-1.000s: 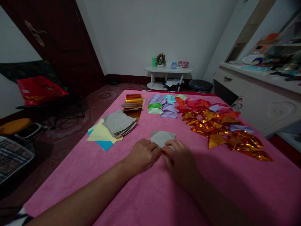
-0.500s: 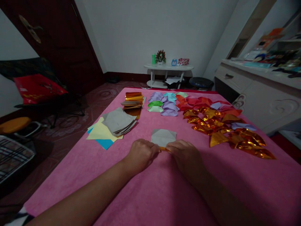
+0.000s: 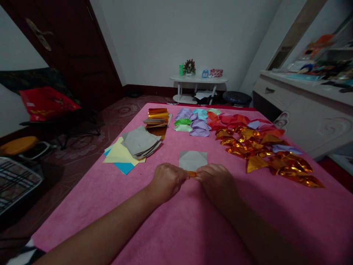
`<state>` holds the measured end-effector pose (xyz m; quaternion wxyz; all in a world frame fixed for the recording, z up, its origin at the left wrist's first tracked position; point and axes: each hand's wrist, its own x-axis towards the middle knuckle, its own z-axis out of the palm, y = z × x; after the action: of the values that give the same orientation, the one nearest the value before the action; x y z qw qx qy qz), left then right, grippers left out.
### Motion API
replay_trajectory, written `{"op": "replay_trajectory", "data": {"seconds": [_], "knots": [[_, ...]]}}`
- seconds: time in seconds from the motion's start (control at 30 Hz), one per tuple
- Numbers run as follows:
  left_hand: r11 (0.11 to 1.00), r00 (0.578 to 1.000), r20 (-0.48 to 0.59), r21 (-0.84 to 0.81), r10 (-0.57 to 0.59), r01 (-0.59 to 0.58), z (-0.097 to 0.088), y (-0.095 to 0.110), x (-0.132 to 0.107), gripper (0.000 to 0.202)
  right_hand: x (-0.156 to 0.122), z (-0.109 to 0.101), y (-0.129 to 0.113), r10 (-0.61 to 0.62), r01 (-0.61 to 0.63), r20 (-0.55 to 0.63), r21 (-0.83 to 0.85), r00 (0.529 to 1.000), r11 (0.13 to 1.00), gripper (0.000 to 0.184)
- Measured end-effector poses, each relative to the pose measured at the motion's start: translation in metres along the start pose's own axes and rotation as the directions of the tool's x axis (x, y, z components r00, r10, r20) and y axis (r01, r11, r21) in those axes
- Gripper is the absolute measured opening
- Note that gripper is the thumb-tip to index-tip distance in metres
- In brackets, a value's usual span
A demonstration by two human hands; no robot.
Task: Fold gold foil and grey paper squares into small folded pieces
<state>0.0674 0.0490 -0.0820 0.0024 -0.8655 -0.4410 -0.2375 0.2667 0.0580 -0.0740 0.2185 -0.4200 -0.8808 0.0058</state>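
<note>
A sheet of foil paper (image 3: 193, 160), grey on its upper face, lies in front of me on the pink cloth. Its near edge is turned up into a narrow gold fold. At the left end of that fold, my left hand (image 3: 168, 181) is closed with fingertips on the paper. My right hand (image 3: 217, 183) pinches the right end the same way. The fingertips are partly hidden behind the knuckles. Left of the hands lies a fanned stack of grey-backed paper (image 3: 142, 141), over yellow and blue sheets (image 3: 118, 152).
Behind the stack is a pile of gold foil sheets (image 3: 157, 119). Folded purple, green and blue papers (image 3: 200, 127) stand at the far middle, with red ones (image 3: 231, 119) beside them. Shiny gold folded pieces (image 3: 245, 141) cover the right side of the pink-covered table (image 3: 91, 206).
The gold fold at the sheet's near edge shows a little wider between my fingers. Both hands stay on the paper. The whole view has shifted slightly.
</note>
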Motion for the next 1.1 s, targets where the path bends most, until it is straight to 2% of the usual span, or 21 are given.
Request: {"op": "replay_trajectory", "data": {"seconds": [0.1, 0.17, 0.27, 0.37, 0.43, 0.5, 0.6, 0.7, 0.77, 0.87, 0.97, 1.1], "knots": [[0.971, 0.992, -0.027, -0.207, -0.127, 0.119, -0.002, -0.005, 0.000, 0.019, -0.004, -0.008, 0.015, 0.124, -0.112, -0.067, 0.164, 0.990, 0.980, 0.015], [0.874, 0.962, -0.046, -0.431, -0.270, 0.224, -0.004, -0.006, 0.002, 0.018, -0.006, -0.012, 0.018, 0.240, -0.184, -0.126, 0.348, 0.962, 0.919, 0.017], [0.579, 0.863, -0.019, -0.749, -0.505, 0.322, -0.009, -0.003, 0.006, 0.017, -0.006, -0.017, 0.009, 0.408, -0.267, -0.121, 0.585, 0.905, 0.766, 0.022], [0.274, 0.764, 0.059, -0.914, -0.643, 0.301, -0.010, 0.002, 0.012, 0.021, -0.004, -0.019, -0.005, 0.495, -0.319, -0.021, 0.741, 0.868, 0.591, 0.031], [0.121, 0.733, 0.110, -0.959, -0.672, 0.255, -0.010, 0.005, 0.014, 0.024, -0.003, -0.018, -0.011, 0.544, -0.362, 0.069, 0.815, 0.836, 0.453, 0.032], [0.019, 0.729, 0.162, -0.972, -0.666, 0.234, -0.010, 0.006, 0.015, 0.027, -0.001, -0.015, -0.012, 0.591, -0.391, 0.137, 0.860, 0.795, 0.327, 0.031], [-0.008, 0.748, 0.214, -0.963, -0.628, 0.268, -0.011, 0.005, 0.015, 0.029, 0.000, -0.010, -0.007, 0.660, -0.399, 0.170, 0.892, 0.732, 0.214, 0.029], [0.055, 0.762, 0.221, -0.946, -0.608, 0.319, -0.013, 0.004, 0.015, 0.028, 0.002, -0.009, -0.002, 0.708, -0.398, 0.179, 0.904, 0.683, 0.156, 0.028], [0.082, 0.760, 0.222, -0.937, -0.611, 0.340, -0.014, 0.004, 0.015, 0.028, 0.003, -0.009, 0.000, 0.713, -0.383, 0.191, 0.916, 0.674, 0.117, 0.025], [0.083, 0.736, 0.221, -0.932, -0.640, 0.352, -0.012, 0.004, 0.015, 0.029, 0.005, -0.009, 0.001, 0.689, -0.314, 0.171, 0.946, 0.704, 0.086, 0.021], [0.063, 0.715, 0.234, -0.930, -0.659, 0.362, -0.008, 0.002, 0.015, 0.031, 0.005, -0.006, 0.002, 0.631, -0.241, 0.105, 0.961, 0.769, 0.134, 0.040], [0.060, 0.730, 0.227, -0.937, -0.644, 0.344, -0.004, 0.001, 0.013, 0.030, 0.004, -0.002, 0.002, 0.543, -0.214, 0.072, 0.956, 0.837, 0.203, 0.043]]}}
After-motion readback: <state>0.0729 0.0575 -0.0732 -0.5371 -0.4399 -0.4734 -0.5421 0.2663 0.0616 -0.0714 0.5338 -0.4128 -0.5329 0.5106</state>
